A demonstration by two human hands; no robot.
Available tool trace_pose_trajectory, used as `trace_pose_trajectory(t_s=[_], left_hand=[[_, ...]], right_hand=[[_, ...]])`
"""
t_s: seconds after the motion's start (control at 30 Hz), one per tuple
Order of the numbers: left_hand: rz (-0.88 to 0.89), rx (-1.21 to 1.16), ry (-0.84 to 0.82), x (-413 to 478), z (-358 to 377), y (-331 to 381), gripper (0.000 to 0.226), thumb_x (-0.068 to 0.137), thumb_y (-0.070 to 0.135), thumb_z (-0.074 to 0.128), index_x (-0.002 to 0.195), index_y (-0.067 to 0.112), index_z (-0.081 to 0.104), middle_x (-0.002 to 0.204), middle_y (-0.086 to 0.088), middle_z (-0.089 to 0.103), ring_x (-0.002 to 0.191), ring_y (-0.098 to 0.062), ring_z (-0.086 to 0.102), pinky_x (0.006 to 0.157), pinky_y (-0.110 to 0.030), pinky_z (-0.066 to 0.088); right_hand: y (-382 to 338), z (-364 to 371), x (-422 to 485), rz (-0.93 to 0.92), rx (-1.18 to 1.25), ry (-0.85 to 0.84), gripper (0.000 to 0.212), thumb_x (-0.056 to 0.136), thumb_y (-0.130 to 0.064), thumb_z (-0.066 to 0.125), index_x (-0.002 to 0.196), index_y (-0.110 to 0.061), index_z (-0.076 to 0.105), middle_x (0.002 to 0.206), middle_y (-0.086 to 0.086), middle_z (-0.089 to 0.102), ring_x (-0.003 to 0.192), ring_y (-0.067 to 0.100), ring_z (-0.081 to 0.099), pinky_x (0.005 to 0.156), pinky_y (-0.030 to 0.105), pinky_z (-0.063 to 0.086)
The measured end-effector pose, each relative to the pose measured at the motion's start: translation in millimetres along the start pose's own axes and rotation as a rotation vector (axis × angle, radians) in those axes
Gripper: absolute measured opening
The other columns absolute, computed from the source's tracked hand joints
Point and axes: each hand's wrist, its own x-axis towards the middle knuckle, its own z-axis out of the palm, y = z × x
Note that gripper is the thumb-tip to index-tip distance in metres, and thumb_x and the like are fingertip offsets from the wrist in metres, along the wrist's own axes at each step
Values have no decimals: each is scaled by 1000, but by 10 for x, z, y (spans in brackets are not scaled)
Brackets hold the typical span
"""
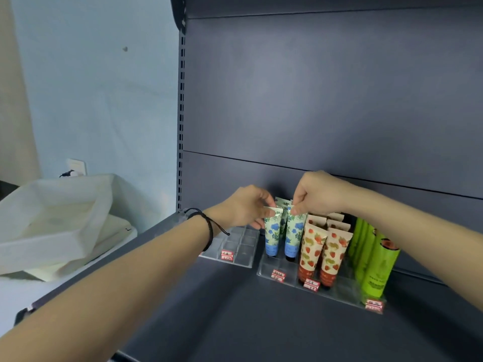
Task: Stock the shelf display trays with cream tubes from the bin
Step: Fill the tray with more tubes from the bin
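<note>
Two blue-flower cream tubes stand upright, caps down, in the left column of a clear display tray [339, 291] on the dark shelf. My left hand [245, 206] pinches the top seam of the left blue-flower tube [271, 235]. My right hand [318, 193] pinches the top of the right blue-flower tube [295, 235]. More blue-flower tubes stand behind them, partly hidden. Strawberry tubes [321, 253] fill the middle column and green tubes [373, 262] the right one. A white bin [49, 223] sits to the left of the shelf; its contents are not visible.
A second clear tray [240, 246] with vacant compartments lies left of the stocked one. Red-and-white price tags mark the tray fronts. The shelf's slotted upright [180, 121] rises at the left, a dark back panel behind. The bin rests on another white container.
</note>
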Motion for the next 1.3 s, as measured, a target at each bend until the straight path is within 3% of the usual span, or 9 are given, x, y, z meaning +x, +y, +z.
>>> trace_pose_trajectory(t_s=[0.1, 0.2, 0.4, 0.6, 0.77, 0.93, 1.03, 1.13, 1.3], left_hand=[[-6, -3, 2, -3, 35, -20, 5, 91, 12, 58, 96, 10, 58, 84, -9, 65, 67, -17, 63, 75, -32, 58], [-9, 11, 6, 2, 53, -24, 6, 92, 12, 59, 97, 10, 59, 78, -3, 63, 67, -15, 63, 75, -32, 58], [-11, 39, 9, -11, 46, 29, 5, 92, 14, 58, 96, 12, 59, 92, -11, 65, 77, -20, 65, 80, -37, 58], [2, 64, 11, -12, 46, 33, 11, 91, 17, 59, 101, 12, 59, 85, 0, 62, 70, -11, 62, 72, -29, 56], [22, 65, 74, -93, -13, 41, 22, 89, 22, 62, 109, 13, 58, 97, -11, 66, 79, -17, 63, 65, -28, 55], [89, 187, 190, -390, -330, -71, 19, 90, 20, 61, 107, 13, 61, 96, -5, 68, 76, -13, 63, 50, -8, 46], [81, 362, 240, -778, -628, -159, 15, 90, 27, 59, 102, 17, 62, 88, 4, 65, 70, -2, 58, 66, -16, 51], [-21, 561, 261, -1301, -941, -259, 20, 92, 36, 54, 97, 19, 64, 93, 2, 69, 86, -13, 63, 84, -32, 52], [-290, 815, 289, -2466, -1354, -534, 39, 91, 55, 39, 87, 24, 62, 93, 12, 65, 91, -13, 59, 81, -34, 49]], right_hand=[[48, 8, 11, -7, 20, 5, 18, 82, -25, 75, 92, -10, 77, 85, -3, 70, 80, 11, 62, 74, 28, 49], [66, 54, 21, -5, 21, 3, 19, 81, -26, 75, 93, -11, 77, 91, -1, 73, 84, 13, 64, 79, 32, 53], [86, 140, 36, 2, 23, -38, 21, 81, -28, 75, 94, -12, 76, 94, -1, 74, 88, 14, 66, 83, 33, 53], [70, 143, 36, 4, -5, -51, 23, 80, -30, 75, 95, -12, 76, 94, 0, 74, 89, 15, 67, 85, 35, 54], [58, 63, 27, 30, -6, -18, 23, 75, -33, 79, 90, -15, 78, 89, -3, 74, 88, 13, 66, 83, 35, 55], [-35, 1, 11, -3, 40, 112, 21, 80, -43, 71, 78, -23, 74, 77, -12, 69, 82, 11, 66, 80, 37, 56], [-286, 71, 19, -36, 67, 161, 34, 85, -52, 60, 77, -20, 71, 76, -5, 70, 80, 15, 66, 79, 39, 55], [-749, 160, -23, -131, 63, 167, 43, 89, -56, 50, 77, -18, 67, 75, -3, 70, 77, 17, 64, 74, 33, 52], [-1858, 357, -248, -398, 125, 134, 44, 93, -55, 44, 66, -22, 55, 62, -7, 55, 67, 15, 54, 62, 30, 42]])
